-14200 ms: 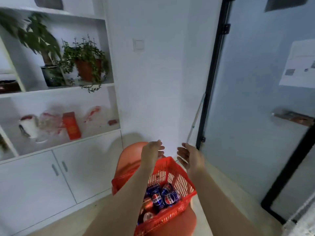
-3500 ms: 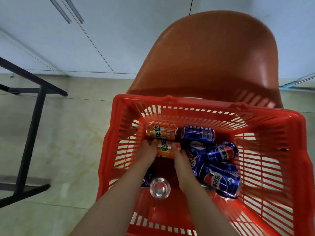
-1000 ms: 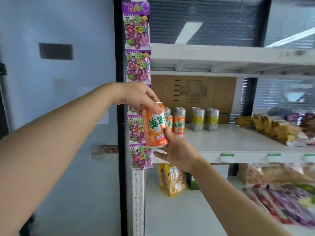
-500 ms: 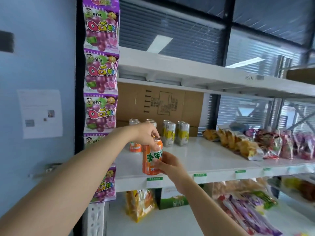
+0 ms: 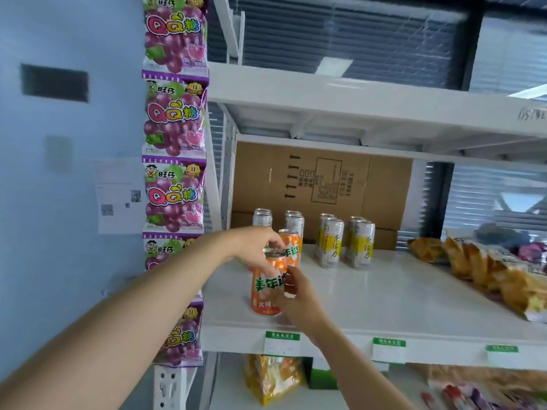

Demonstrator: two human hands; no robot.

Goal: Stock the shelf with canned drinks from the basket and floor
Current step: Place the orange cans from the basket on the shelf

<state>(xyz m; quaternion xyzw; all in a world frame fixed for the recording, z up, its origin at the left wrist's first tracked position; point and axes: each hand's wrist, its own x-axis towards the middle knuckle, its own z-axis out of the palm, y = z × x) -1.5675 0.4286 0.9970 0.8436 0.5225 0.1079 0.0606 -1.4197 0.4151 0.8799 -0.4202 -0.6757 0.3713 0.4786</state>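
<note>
An orange can [image 5: 268, 287] stands upright near the front left of the white shelf [image 5: 384, 297]. My left hand [image 5: 254, 250] grips it from above by the rim. My right hand [image 5: 296, 297] holds its lower right side, fingers curled round it. Just behind it stands another orange can [image 5: 293, 250], and two silver-topped cans [image 5: 262, 217] are further back. To the right stand several yellow-and-white cans [image 5: 344, 242]. The basket is out of view.
A cardboard box [image 5: 322, 184] fills the back of the shelf. Snack bags [image 5: 485, 267] lie at the right. A strip of purple candy packets [image 5: 174, 173] hangs on the left post. Another shelf board [image 5: 355, 96] is overhead, more packets lie below.
Both hands have carried the orange can forward over the shelf edge and down onto the shelf board, in front of the other orange can. The camera has come closer.
</note>
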